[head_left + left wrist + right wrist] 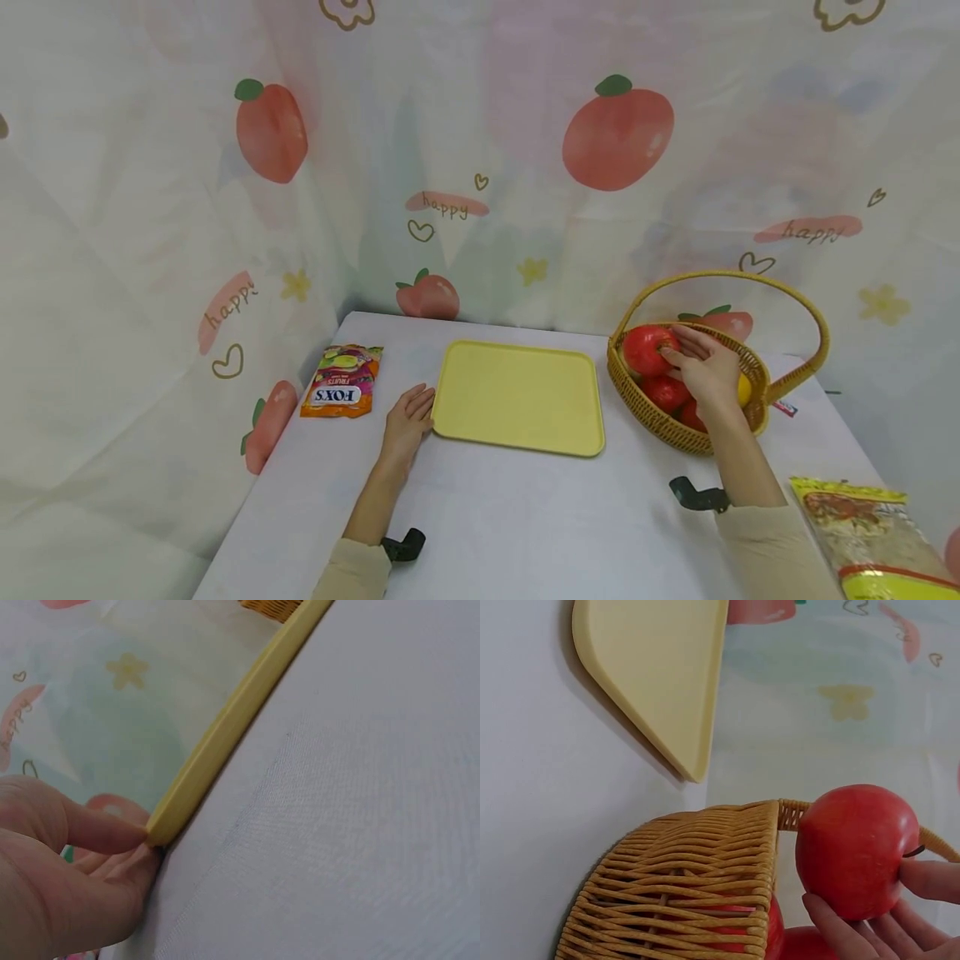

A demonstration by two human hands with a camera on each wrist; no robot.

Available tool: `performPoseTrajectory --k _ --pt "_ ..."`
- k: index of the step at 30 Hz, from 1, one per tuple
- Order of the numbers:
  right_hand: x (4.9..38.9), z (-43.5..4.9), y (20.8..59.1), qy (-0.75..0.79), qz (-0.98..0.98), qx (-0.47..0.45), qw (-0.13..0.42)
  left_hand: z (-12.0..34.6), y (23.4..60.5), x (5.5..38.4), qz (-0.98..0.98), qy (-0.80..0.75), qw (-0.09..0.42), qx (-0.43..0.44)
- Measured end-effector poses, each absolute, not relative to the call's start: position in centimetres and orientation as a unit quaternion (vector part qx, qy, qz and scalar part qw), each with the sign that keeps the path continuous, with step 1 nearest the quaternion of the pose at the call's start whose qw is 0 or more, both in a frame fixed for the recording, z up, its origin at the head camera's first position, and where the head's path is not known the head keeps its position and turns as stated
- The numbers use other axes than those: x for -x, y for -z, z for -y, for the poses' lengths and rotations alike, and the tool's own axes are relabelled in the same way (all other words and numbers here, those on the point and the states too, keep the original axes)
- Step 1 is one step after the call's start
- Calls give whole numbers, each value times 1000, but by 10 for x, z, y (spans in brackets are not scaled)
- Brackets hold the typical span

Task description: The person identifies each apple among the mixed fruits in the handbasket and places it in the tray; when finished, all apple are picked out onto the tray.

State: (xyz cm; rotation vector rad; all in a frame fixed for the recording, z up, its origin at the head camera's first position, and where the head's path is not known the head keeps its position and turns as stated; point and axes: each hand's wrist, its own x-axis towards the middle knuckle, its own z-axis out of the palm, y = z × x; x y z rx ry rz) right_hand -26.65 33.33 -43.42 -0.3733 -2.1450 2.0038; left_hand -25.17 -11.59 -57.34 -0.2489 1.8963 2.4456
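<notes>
At 2 o'clock from the tray (517, 400), a probably firm, slick apple (855, 847), best side-gripped, is held by the right hand (708, 368); 8 o'clock is touched by the loose-fingered left hand (407, 423).

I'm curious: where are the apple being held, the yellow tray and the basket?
Apple (855, 847): right wrist view, its red side.
Tray (519, 400): head view, its bare flat middle.
Basket (671, 855): right wrist view, its woven wall.

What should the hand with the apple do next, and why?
Maybe lift the red apple over the side of the basket toward the yellow tray: the right hand holds it above the other red fruit, the tray lies near the basket, and the left hand touches the tray.
</notes>
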Motion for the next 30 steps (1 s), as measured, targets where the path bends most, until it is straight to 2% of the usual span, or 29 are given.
performPoseTrajectory --k 30 --pt "253 -300 422 -631 764 105 81 116 577 254 -610 -788 7 83"
